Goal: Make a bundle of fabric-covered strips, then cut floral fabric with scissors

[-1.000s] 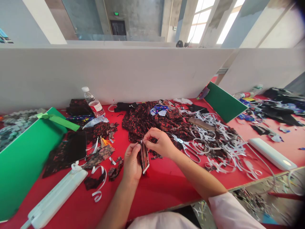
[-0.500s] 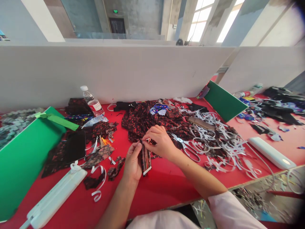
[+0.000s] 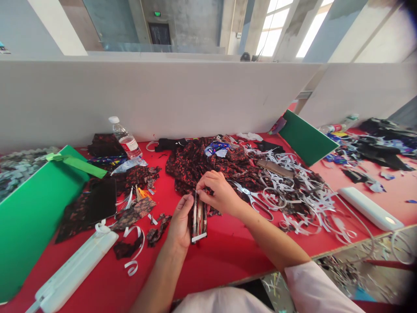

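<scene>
While both hands pinch folded fabric strip (image 3: 198,217), left hand (image 3: 180,224), right hand (image 3: 219,194), bottle (image 3: 124,140) (label seemingly unreadable)

I see my left hand (image 3: 180,224) and right hand (image 3: 217,192) meeting near the middle of the worktop (image 3: 221,256), both on a folded strip (image 3: 198,216) that stands between them. Behind them lies a cloth heap (image 3: 202,163). Scissors (image 3: 252,199) lie just right of my right hand, with paper trimmings (image 3: 302,191) further right and a long case (image 3: 371,209) beyond those. A bottle (image 3: 123,138) stands at the back left, against the partition (image 3: 163,100). A board (image 3: 35,213) leans at the far left, another case (image 3: 73,271) before it. A second board (image 3: 306,138) leans at the back right.
</scene>
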The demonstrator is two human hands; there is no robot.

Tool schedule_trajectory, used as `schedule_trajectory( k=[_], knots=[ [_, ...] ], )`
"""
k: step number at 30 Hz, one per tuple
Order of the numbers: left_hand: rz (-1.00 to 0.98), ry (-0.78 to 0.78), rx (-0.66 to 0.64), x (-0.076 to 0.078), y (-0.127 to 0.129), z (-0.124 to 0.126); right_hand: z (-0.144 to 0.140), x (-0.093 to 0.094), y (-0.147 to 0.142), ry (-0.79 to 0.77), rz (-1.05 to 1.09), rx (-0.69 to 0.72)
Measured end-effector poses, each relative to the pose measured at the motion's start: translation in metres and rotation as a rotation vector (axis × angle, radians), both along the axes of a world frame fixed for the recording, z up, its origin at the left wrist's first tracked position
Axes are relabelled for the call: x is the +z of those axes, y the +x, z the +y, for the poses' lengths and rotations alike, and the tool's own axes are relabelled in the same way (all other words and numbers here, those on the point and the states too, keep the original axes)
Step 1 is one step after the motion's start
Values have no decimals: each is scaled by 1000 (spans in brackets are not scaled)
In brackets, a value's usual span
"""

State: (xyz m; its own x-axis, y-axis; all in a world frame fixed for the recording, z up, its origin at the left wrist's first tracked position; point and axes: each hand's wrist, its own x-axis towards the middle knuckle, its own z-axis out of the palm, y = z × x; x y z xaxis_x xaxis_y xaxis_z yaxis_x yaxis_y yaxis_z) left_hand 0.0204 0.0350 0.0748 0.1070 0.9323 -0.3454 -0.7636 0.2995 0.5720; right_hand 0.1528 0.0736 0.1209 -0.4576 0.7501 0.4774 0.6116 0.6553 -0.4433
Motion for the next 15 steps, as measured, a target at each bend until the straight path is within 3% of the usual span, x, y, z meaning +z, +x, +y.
schedule_trajectory(
  k=[7,12,15],
  knots=[
    [-44,-21,-67,0,-4,-1,2,4,6,-70,85,44],
    [-40,1,-134,-2,-5,-2,7,2,8,-153,152,179],
    [-53,-7,-156,-1,-5,-2,7,3,9,-212,187,189]
  ],
)
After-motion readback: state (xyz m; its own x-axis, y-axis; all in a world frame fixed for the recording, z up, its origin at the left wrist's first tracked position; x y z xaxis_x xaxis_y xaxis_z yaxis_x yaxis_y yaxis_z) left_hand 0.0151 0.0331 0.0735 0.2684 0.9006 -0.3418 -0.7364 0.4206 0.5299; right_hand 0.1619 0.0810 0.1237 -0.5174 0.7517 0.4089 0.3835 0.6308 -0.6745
